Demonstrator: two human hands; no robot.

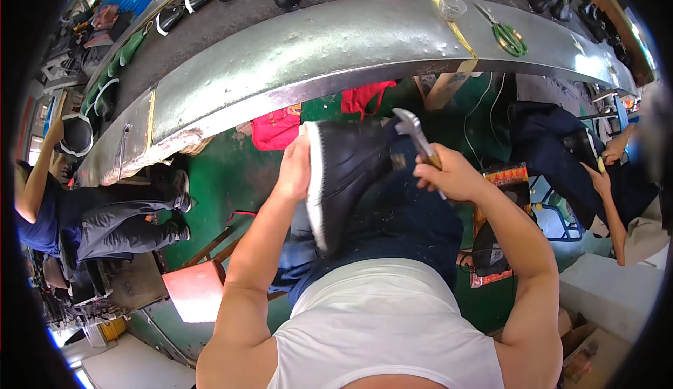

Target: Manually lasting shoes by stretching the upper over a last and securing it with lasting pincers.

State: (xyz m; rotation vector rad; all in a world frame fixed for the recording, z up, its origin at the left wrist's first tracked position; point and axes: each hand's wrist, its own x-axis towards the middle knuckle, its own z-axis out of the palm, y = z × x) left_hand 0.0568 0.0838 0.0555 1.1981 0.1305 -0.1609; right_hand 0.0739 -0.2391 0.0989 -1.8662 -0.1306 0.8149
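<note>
Left hand (294, 168) fingers clamp the black white-soled shoe (343, 179), steadying it; right hand (452, 175) fingers grip metal pincers (413, 133) just above.

A black shoe (347, 172) with a white sole is tipped on its side, sole against the left hand (294, 168). A metal tool (415, 137) sticks up from the right hand (452, 175).

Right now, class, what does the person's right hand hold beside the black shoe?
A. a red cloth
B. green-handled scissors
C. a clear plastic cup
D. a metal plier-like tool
D: the right hand grips a metal plier-like tool next to the black shoe, which the left hand steadies.
</note>
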